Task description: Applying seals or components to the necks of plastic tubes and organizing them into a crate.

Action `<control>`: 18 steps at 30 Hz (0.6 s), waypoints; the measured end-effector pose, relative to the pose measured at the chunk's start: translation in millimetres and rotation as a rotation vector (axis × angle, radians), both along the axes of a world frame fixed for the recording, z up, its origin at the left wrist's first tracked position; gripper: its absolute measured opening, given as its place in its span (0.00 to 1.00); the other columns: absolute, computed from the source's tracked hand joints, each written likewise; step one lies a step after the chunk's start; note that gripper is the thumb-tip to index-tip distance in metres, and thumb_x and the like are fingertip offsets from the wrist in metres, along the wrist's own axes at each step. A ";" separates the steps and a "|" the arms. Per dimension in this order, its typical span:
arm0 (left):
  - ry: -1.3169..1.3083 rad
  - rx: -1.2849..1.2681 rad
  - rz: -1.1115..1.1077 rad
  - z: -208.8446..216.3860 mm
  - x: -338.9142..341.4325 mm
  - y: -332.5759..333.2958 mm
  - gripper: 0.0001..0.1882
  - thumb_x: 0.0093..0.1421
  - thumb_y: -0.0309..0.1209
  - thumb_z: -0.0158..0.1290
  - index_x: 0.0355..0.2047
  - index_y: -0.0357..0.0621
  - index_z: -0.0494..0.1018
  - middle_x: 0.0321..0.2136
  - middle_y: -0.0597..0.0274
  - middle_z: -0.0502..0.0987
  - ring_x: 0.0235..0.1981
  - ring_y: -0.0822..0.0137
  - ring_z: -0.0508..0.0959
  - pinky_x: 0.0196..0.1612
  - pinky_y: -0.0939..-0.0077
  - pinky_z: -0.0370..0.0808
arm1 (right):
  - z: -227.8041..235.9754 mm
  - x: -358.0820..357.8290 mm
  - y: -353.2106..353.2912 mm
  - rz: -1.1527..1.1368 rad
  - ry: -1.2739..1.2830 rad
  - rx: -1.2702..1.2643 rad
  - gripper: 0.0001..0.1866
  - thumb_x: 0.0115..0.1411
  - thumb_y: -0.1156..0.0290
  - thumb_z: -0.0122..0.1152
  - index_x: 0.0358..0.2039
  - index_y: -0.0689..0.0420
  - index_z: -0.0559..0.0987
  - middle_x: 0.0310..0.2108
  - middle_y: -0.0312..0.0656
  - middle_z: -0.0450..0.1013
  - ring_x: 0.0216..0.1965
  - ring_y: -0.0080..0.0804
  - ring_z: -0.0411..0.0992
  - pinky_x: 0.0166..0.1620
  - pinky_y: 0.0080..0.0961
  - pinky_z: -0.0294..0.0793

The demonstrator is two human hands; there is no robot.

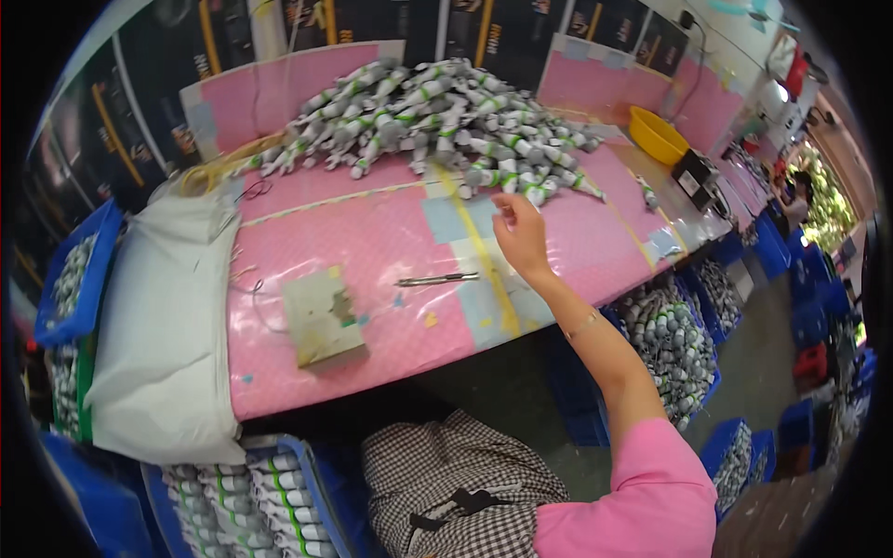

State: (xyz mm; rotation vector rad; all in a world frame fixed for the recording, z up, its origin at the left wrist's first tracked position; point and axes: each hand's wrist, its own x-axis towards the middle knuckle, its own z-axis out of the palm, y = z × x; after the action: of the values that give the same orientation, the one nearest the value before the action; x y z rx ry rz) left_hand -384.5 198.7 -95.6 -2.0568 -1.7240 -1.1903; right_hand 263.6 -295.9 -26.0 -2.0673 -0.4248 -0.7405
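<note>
My right hand is over the pink-covered table, just short of a large heap of small white-and-grey pieces with green bands. Its fingers are loosely bent, with a gap to the thumb, and nothing shows in them. What exactly the pieces are, I cannot make out. Left of the hand, a pen lies on the table. Farther left stands a worn, pale box with a dark patch on its side. My left hand is out of the picture.
White sheeting drapes over the table's left end. A blue crate of lined-up pieces stands below it, near my lap. More filled blue bins stand to the right. A yellow basin and black box sit at the right end.
</note>
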 end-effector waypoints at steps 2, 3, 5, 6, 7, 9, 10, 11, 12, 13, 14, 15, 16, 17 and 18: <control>-0.098 -0.321 0.040 56.1 78.3 -19.2 0.25 0.58 0.38 0.55 0.52 0.36 0.70 0.49 0.41 0.71 0.50 0.44 0.69 0.55 0.57 0.66 | -12.4 59.3 -23.9 -0.218 -0.255 -0.218 0.15 0.48 0.80 0.54 0.40 0.59 0.76 0.41 0.46 0.71 0.41 0.44 0.69 0.43 0.36 0.70; -0.169 -0.638 0.129 79.5 108.9 -24.0 0.23 0.58 0.37 0.54 0.50 0.35 0.71 0.49 0.40 0.71 0.50 0.43 0.69 0.55 0.58 0.66 | -8.7 75.7 -23.7 -0.258 -0.185 -0.293 0.14 0.47 0.78 0.56 0.38 0.58 0.76 0.41 0.46 0.72 0.43 0.45 0.69 0.45 0.37 0.68; -0.137 -0.563 0.011 81.7 103.5 -10.1 0.22 0.55 0.35 0.54 0.47 0.33 0.72 0.50 0.39 0.70 0.50 0.43 0.70 0.53 0.58 0.67 | -11.1 101.0 -2.3 -0.265 -0.117 -0.326 0.14 0.46 0.77 0.58 0.37 0.58 0.76 0.41 0.47 0.72 0.45 0.47 0.69 0.48 0.38 0.66; -0.111 -0.352 -0.231 78.2 122.0 -5.5 0.18 0.56 0.33 0.52 0.44 0.34 0.73 0.44 0.44 0.73 0.49 0.46 0.71 0.53 0.57 0.67 | -11.9 108.7 2.9 -0.334 -0.132 -0.545 0.14 0.46 0.76 0.59 0.37 0.57 0.77 0.40 0.47 0.72 0.45 0.48 0.68 0.48 0.38 0.66; -0.077 -0.132 -0.462 77.7 139.7 -5.8 0.15 0.56 0.30 0.51 0.42 0.35 0.74 0.38 0.48 0.77 0.47 0.48 0.71 0.52 0.55 0.67 | -13.6 112.9 3.0 -0.396 -0.137 -0.762 0.14 0.46 0.75 0.60 0.36 0.56 0.77 0.39 0.47 0.72 0.45 0.48 0.68 0.47 0.38 0.67; -0.400 -0.277 -0.751 115.5 209.8 -65.6 0.14 0.58 0.29 0.51 0.41 0.33 0.73 0.39 0.48 0.76 0.46 0.48 0.72 0.50 0.58 0.69 | 2.8 104.7 24.2 -0.309 -0.139 -0.649 0.14 0.46 0.74 0.60 0.37 0.55 0.77 0.38 0.46 0.73 0.43 0.47 0.69 0.47 0.37 0.67; -0.608 -0.530 -0.804 72.8 188.6 -14.9 0.24 0.61 0.28 0.47 0.58 0.35 0.61 0.48 0.47 0.72 0.47 0.61 0.73 0.53 0.72 0.68 | 8.8 104.2 43.6 -0.188 -0.123 -0.520 0.14 0.47 0.73 0.60 0.38 0.53 0.78 0.38 0.45 0.74 0.42 0.46 0.70 0.46 0.37 0.68; -0.531 -0.628 -0.821 101.2 240.7 -52.4 0.21 0.64 0.25 0.44 0.57 0.32 0.62 0.48 0.53 0.72 0.48 0.65 0.72 0.51 0.75 0.69 | 17.3 99.1 38.6 -0.180 -0.116 -0.508 0.14 0.47 0.73 0.60 0.38 0.53 0.78 0.38 0.45 0.74 0.42 0.46 0.70 0.46 0.37 0.68; -0.405 -0.543 -0.930 98.5 273.1 -46.7 0.21 0.63 0.26 0.46 0.57 0.32 0.63 0.48 0.52 0.72 0.46 0.64 0.73 0.49 0.74 0.69 | 34.7 84.8 28.6 -0.011 -0.071 -0.352 0.14 0.51 0.71 0.59 0.41 0.54 0.78 0.39 0.43 0.74 0.42 0.42 0.71 0.47 0.36 0.69; -0.484 -0.622 -1.006 106.6 300.0 -76.5 0.21 0.64 0.27 0.45 0.57 0.33 0.63 0.49 0.53 0.71 0.45 0.65 0.73 0.49 0.74 0.69 | 44.7 68.8 39.1 0.213 -0.026 -0.206 0.14 0.55 0.69 0.58 0.43 0.54 0.77 0.40 0.41 0.75 0.42 0.39 0.72 0.47 0.34 0.70; -0.443 -0.727 -1.036 127.4 329.3 -112.9 0.21 0.64 0.29 0.44 0.56 0.33 0.64 0.48 0.53 0.72 0.43 0.67 0.73 0.48 0.75 0.70 | 51.6 53.1 47.8 0.522 0.181 0.036 0.16 0.58 0.67 0.56 0.46 0.56 0.75 0.41 0.40 0.75 0.43 0.37 0.73 0.47 0.33 0.70; -0.647 -0.778 -1.138 124.0 363.9 -136.7 0.20 0.65 0.31 0.44 0.55 0.33 0.65 0.47 0.54 0.73 0.41 0.68 0.74 0.47 0.75 0.70 | 59.6 32.6 57.2 0.818 0.407 0.278 0.18 0.62 0.64 0.54 0.49 0.59 0.74 0.43 0.40 0.75 0.43 0.34 0.74 0.48 0.31 0.71; -0.573 -0.838 -1.304 123.1 387.8 -147.3 0.20 0.65 0.32 0.44 0.54 0.34 0.65 0.46 0.54 0.73 0.41 0.68 0.75 0.48 0.75 0.71 | 69.5 10.7 60.6 0.974 0.595 0.371 0.20 0.63 0.63 0.53 0.51 0.61 0.71 0.43 0.41 0.74 0.44 0.34 0.73 0.48 0.30 0.71; -0.625 -1.045 -1.408 126.7 428.6 -169.8 0.20 0.66 0.33 0.44 0.54 0.34 0.65 0.47 0.54 0.72 0.44 0.67 0.75 0.50 0.73 0.71 | 71.5 -5.1 55.8 1.094 0.789 0.484 0.23 0.64 0.62 0.51 0.53 0.64 0.69 0.44 0.43 0.74 0.45 0.34 0.73 0.49 0.29 0.72; -0.604 -1.220 -1.473 144.5 454.8 -200.4 0.21 0.66 0.35 0.43 0.55 0.34 0.64 0.48 0.53 0.72 0.45 0.66 0.75 0.50 0.72 0.71 | 64.1 -17.5 58.8 1.262 0.920 0.677 0.25 0.64 0.59 0.50 0.55 0.64 0.67 0.43 0.47 0.74 0.43 0.38 0.74 0.47 0.30 0.73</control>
State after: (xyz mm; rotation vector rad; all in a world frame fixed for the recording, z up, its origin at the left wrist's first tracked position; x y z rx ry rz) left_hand 70.4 -1.7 48.9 -4.5124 -0.7606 -1.0372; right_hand 246.1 -237.1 38.1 -0.9596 -0.6708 0.7242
